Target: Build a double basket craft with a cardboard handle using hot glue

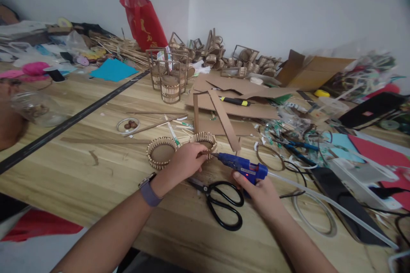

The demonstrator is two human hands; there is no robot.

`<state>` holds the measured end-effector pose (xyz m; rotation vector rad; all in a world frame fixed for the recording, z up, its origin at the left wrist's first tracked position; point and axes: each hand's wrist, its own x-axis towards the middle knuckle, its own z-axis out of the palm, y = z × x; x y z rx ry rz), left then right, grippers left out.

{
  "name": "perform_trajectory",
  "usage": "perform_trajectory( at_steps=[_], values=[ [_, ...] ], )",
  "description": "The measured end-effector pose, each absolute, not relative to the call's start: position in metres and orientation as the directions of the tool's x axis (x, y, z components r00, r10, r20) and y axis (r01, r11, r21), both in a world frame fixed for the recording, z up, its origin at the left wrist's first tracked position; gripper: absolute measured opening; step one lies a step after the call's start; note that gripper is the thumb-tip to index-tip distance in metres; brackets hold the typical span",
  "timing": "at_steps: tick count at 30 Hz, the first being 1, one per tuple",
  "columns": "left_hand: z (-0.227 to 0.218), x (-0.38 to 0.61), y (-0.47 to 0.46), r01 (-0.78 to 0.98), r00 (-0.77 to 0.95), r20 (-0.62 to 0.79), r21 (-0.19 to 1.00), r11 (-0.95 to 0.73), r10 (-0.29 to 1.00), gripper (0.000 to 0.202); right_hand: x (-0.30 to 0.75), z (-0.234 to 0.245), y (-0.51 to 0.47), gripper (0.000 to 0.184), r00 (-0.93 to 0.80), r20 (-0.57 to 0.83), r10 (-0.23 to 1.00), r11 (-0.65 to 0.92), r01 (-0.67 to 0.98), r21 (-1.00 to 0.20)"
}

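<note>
My right hand (261,192) is wrapped round the grip of a blue hot glue gun (237,163), with a long glue stick (307,192) running out of its back. The nozzle points left at the fingertips of my left hand (188,160), which are pinched on a small brown piece (205,152). My fingers partly hide that piece, so its full shape cannot be seen. Right behind them stands a small round slatted basket (206,138), and a second slatted basket (158,158) is at the left of my hand. Black-handled scissors (221,198) lie below, between my forearms.
Brown cardboard strips (224,119), a utility knife (235,101) and a ring with brown beads (130,125) lie farther back. Finished handled baskets (170,87) stand behind. At right are a phone (342,204) and cables. Another person's hand (13,115) is at a jar (38,108) at left.
</note>
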<state>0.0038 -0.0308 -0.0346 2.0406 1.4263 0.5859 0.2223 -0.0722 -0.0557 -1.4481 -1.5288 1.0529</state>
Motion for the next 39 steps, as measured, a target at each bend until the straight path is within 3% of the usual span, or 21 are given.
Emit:
perform_trajectory(
  at_steps=[21,39],
  values=[
    [-0.0342,0.0044,-0.0318,0.671,0.34,0.015,0.696,-0.254,0.94,0.017,0.2227,-0.0591,-0.0721,0.031,-0.06,0.001,0.998,0.024,0.384,-0.923],
    [-0.0335,0.0044,-0.0323,0.683,0.344,0.039,0.675,-0.279,0.938,0.017,0.2221,-0.0568,-0.0723,0.039,-0.079,0.097,0.992,0.124,0.515,-0.848]
  ],
)
